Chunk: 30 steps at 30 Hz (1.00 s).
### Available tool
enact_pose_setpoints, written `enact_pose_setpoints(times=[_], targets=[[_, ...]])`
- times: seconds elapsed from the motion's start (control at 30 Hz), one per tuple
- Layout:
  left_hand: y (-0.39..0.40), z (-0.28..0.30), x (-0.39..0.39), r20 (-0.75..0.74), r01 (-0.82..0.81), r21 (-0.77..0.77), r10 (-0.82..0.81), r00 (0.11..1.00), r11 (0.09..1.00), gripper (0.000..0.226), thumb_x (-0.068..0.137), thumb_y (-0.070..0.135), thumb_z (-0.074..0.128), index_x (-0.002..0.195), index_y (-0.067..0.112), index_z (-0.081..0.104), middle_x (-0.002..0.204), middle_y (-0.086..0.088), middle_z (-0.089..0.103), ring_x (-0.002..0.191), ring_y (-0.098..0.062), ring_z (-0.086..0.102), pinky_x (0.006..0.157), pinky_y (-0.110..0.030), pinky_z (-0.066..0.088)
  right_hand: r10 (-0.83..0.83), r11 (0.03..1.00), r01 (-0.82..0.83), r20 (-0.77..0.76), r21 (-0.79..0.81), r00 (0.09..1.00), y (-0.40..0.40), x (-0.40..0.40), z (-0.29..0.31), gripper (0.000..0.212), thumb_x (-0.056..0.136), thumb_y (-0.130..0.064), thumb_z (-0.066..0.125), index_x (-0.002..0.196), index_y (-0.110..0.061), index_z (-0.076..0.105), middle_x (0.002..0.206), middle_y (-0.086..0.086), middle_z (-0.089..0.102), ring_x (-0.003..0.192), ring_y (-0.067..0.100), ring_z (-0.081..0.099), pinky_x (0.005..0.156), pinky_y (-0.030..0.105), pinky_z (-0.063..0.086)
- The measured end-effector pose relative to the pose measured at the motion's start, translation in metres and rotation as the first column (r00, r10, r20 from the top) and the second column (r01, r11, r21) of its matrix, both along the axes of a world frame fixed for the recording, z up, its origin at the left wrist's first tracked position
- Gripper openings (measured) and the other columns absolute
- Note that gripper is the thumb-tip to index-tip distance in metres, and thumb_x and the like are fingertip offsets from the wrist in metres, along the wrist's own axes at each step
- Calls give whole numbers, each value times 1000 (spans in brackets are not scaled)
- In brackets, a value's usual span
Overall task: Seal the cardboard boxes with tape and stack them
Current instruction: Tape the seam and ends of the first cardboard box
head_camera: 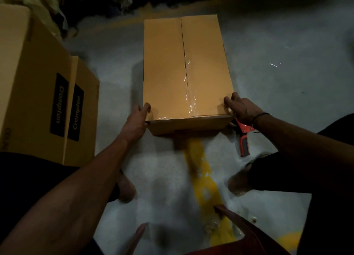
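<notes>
1. Two hands are on the near end of the cardboard box (183, 70): your left hand (137, 118) holds the near-left corner with fingers curled over the top edge, and your right hand (240, 106) holds the near-right corner the same way.
2. Neither hand holds anything else; the tape dispenser (244, 137), with its red and grey handle, lies on the floor (277, 43) just beside your right wrist.
3. You find the box flat on the floor straight ahead of you, its long side running away from you, flaps closed and clear tape (191, 99) shining along the near part of the centre seam.
4. Expect stiff board walls that hold their shape under a side grip. The weight cannot be told from here, so test it with a small lift first.
5. Take hold low on the two long sides or under the bottom edges, since the top edges may flex. Keep your fingers off the glossy tape, which is likely slick.
6. Whether tape reaches the far end of the seam is unclear in this dim light, so check before you lift.
7. Two printed boxes (47, 93) stand side by side to your left, well apart from this one; that is likely where the stack belongs.
</notes>
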<state>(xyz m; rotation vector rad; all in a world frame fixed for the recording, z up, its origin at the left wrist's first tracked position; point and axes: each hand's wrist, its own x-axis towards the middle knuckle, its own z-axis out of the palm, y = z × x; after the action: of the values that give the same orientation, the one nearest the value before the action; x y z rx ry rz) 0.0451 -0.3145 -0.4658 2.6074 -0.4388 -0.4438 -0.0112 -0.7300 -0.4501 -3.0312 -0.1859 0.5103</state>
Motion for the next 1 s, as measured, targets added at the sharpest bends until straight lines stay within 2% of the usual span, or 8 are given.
enact_pose_setpoints(times=[0.17,0.33,0.47,0.53,0.6,0.77,0.9,1.0], targets=[[-15,2,0,4,-42,68,42,999,997,46,90,0,64,124,18,39,124,-17,42,104,-40,57,87,-49,55,-40,999,40,-9,14,999,2,1,-3,43,86,-6,68,122,-8,46,120,20,45,84,40,59,70,40,43],[-19,2,-1,3,-53,144,53,999,988,45,90,4,64,124,14,36,125,-22,39,102,-48,57,87,-54,53,-85,996,86,-26,37,996,2,-1,-3,44,82,-9,74,116,-13,47,118,16,45,79,32,52,77,46,53],[-20,7,2,-68,-16,176,28,997,984,70,79,16,86,128,11,37,126,-21,42,109,-47,56,91,-51,52,-106,991,111,-60,71,993,-2,-1,0,48,78,-6,77,118,-15,52,122,14,47,91,35,57,82,42,51],[-18,6,3,-71,40,228,-24,997,973,81,71,6,90,131,10,36,126,-22,42,110,-46,56,90,-52,53,-133,985,140,-78,97,988,-3,-1,2,54,75,-3,79,121,-16,53,122,12,47,93,33,57,79,38,47],[-15,2,3,-15,52,243,-49,999,969,71,77,-6,78,131,12,34,123,-21,43,106,-46,58,87,-52,54,-155,979,165,-85,118,984,-2,-2,3,58,72,-1,80,121,-17,51,121,11,46,93,31,56,78,36,46],[-20,-4,2,75,-41,225,25,997,974,50,89,-3,63,128,11,35,119,-22,46,98,-47,59,81,-58,56,-264,942,266,-36,206,964,-6,-5,-4,52,78,-10,78,120,-15,49,119,15,49,96,38,59,78,36,44],[-33,-1,1,-13,-129,225,135,991,966,62,89,10,75,134,5,34,128,-25,42,109,-51,57,89,-62,53,-480,791,452,-39,413,876,-17,-10,-6,61,69,-18,90,120,-12,56,112,12,61,97,28,61,75,28,45],[-45,15,0,-122,-157,222,187,975,962,106,71,43,93,144,5,26,139,-28,37,122,-50,51,99,-56,49,-665,510,654,-227,559,712,-27,-23,-7,58,69,5,86,120,-4,61,106,12,66,84,22,66,57,21,55]])
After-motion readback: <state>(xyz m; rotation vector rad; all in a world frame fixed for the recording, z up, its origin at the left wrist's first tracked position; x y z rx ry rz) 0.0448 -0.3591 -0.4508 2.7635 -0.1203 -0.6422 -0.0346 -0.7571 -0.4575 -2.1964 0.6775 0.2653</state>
